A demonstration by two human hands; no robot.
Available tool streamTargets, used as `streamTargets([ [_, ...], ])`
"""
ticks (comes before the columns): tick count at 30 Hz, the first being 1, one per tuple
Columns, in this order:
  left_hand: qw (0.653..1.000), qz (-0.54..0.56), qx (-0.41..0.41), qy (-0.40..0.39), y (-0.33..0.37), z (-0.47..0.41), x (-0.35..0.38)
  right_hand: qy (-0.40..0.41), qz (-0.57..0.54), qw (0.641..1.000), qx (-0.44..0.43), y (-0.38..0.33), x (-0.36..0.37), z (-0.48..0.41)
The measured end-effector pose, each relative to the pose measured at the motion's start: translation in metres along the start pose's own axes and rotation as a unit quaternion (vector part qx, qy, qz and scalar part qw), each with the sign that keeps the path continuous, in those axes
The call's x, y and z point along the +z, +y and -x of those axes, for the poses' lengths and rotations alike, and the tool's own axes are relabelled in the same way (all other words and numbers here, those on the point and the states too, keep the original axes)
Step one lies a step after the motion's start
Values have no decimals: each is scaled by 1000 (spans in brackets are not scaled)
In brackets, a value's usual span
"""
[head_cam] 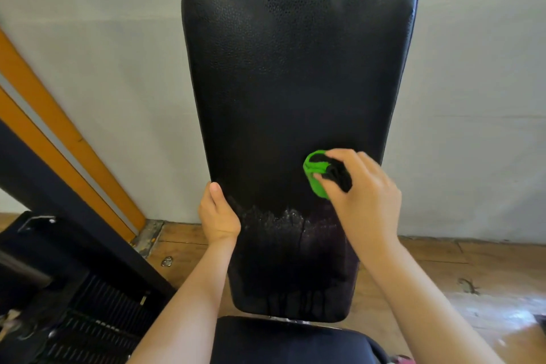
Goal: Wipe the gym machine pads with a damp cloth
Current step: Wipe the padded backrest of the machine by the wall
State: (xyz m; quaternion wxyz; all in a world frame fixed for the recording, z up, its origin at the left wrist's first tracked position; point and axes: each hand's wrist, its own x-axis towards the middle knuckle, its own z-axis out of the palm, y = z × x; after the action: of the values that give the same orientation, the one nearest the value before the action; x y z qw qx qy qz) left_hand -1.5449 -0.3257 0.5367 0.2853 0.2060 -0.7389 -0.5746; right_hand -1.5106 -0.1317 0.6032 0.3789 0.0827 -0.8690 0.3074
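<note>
A long black back pad (295, 83) of a gym bench stands tilted up in front of me, wider at its top. My right hand (366, 198) grips a bunched green and black cloth (317, 176) and presses it against the pad's right side, low down. My left hand (218, 216) holds the pad's left edge, thumb on the front face. Below the hands the pad's surface shows wet streaks and worn, cracked patches. The black seat pad (283, 343) lies at the bottom of the view.
A grey wall (103, 38) is behind the bench. An orange and grey slanted beam (59, 139) and a dark machine frame with a weight stack (88, 319) stand at the left. A wooden floor (458, 275) runs beneath.
</note>
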Motion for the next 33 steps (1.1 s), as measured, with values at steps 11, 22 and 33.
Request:
streamTargets([
  [11, 1000, -1, -15, 19, -6, -1, 3, -60, 63, 996, -18, 33, 6, 55],
  [22, 1000, -7, -5, 24, -6, -1, 3, 3, 17, 999, 33, 50, -17, 30],
  [33, 1000, 2, 0, 24, -8, -1, 5, 61, -38, 996, 54, 51, -39, -2],
])
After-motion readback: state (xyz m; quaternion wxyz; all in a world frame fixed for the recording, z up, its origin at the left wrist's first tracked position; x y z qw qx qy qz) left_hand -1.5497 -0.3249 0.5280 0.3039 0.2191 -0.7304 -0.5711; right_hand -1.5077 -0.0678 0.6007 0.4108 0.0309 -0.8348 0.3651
